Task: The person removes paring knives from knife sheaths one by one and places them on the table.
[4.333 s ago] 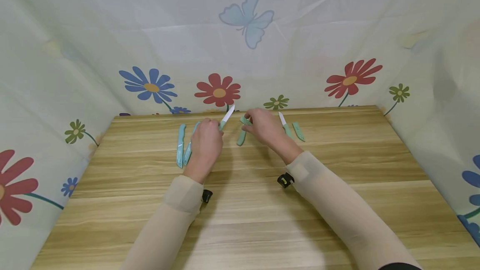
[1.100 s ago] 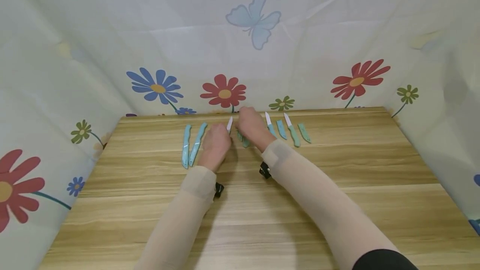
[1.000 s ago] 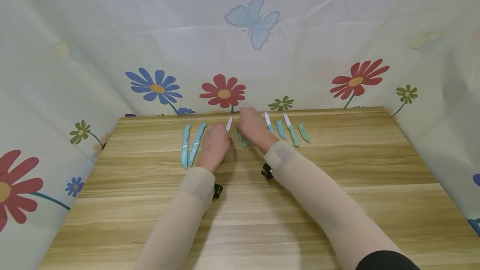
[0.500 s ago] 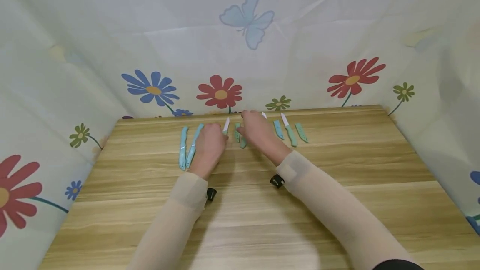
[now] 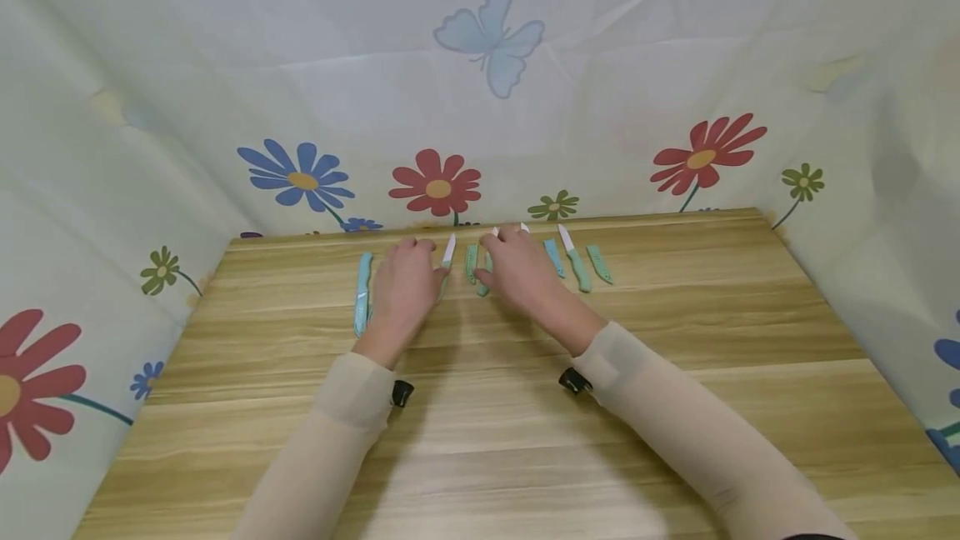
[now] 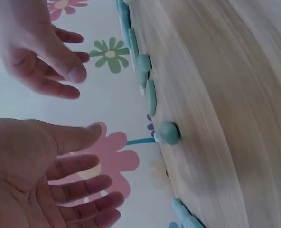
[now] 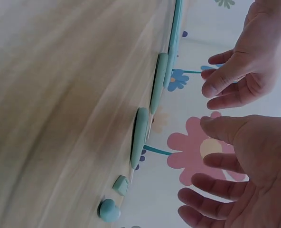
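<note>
L hand (image 5: 405, 286) & R hand (image 5: 519, 268) empty, fingers loose, above bench (image 5: 480, 440); knife (image 5: 448, 253) at L's 2 o'clock, green sheath (image 5: 472, 265) R's 9.

No text or number is legible anywhere.

Both of the person's forearms (image 5: 697, 423) stretch forward in pale sleeves (image 5: 315, 448), slanting inward until the hands are near each other — side by side, yet apart. The left hand (image 5: 406, 280) has its fingers loosely extended, thumb out toward its partner. Opposite, the right hand (image 5: 520, 269) nearly mirrors it — fingers relaxed, gently bent, thumb pointing back at the left.
</note>
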A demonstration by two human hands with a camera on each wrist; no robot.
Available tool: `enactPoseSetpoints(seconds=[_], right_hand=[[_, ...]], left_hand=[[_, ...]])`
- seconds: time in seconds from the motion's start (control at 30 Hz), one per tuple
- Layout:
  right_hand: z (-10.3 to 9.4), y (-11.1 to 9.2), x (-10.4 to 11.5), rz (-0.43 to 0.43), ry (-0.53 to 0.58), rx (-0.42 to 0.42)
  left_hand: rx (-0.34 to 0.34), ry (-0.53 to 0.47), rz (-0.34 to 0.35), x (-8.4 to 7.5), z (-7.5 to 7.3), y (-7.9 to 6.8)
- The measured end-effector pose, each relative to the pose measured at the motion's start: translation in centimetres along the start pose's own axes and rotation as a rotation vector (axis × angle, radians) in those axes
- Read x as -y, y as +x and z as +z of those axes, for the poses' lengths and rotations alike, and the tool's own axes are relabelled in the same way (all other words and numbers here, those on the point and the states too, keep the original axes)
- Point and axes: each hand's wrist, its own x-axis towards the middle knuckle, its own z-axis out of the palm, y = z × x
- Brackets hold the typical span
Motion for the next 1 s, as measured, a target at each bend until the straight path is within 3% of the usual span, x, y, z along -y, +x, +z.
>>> enactPoseSetpoints(seconds=[0.1,0.4,0.7,1.0], right_hand=[[0.0,-0.7,0.0,-0.039,-0.038,-0.012],[0.3,-2.5,0.2,-0.135,-0.075,-0.027],[0.4,-3.6,1.1,-0.17,-0.025,-0.016],[0.7,-4.4,1.9,-0.213,-0.038,-0.002]], left_hand=[[0.013,0.001,0.027,0.6,-0.1,-0.1],[0.05,-0.002,0.001,3.3,-0.8,0.2],[0.073,-0.018,-0.013,6.4,-1.3,1.0],[0.13,-0.005,-0.031,7.6,-1.1,2.5]])
